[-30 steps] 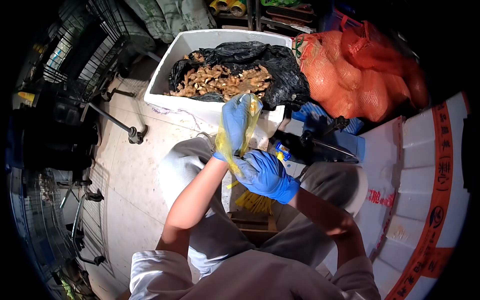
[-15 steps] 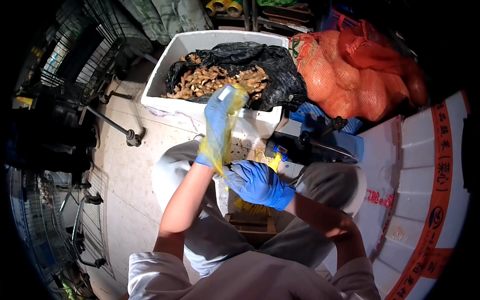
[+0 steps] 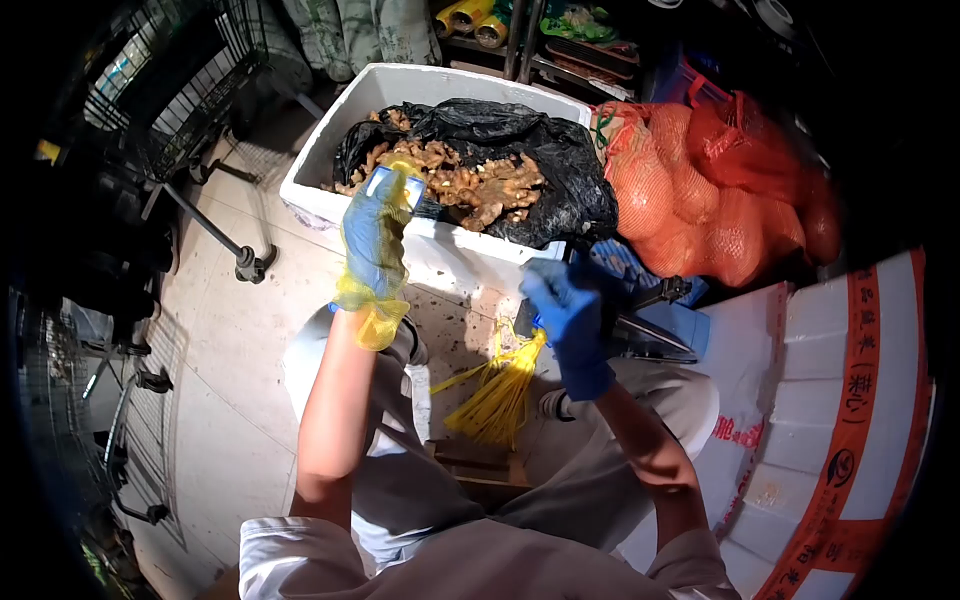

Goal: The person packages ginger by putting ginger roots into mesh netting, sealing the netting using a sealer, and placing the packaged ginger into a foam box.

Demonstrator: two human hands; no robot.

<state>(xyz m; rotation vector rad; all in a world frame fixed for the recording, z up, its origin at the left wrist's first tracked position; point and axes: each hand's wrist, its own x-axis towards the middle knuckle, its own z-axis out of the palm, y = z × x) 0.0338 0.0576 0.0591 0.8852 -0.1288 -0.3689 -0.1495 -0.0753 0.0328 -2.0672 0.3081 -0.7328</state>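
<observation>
My left hand (image 3: 372, 240), in a blue glove, is inside a yellow mesh bag (image 3: 378, 325) that bunches around the wrist. A white and blue label (image 3: 388, 187) lies over its fingers, so their pose is hidden. It is above the near rim of a white foam box (image 3: 303, 190). Inside the box, knobbly ginger (image 3: 490, 190) lies on a black plastic liner (image 3: 570, 175). My blue-gloved right hand (image 3: 572, 325) is raised beside a bundle of yellow mesh bags (image 3: 500, 395), its fingers apart, somewhat blurred and seemingly holding nothing.
Red net sacks (image 3: 715, 190) of large round produce stand right of the box. A white carton (image 3: 810, 430) with orange bands flanks my right leg. Wire carts (image 3: 180, 100) stand at the left. A dark stand (image 3: 650, 340) is beyond my right hand.
My right hand has let go of the mesh at the left wrist and moved right and up. My left hand has shifted left, and the yellow bundle now shows more fully.
</observation>
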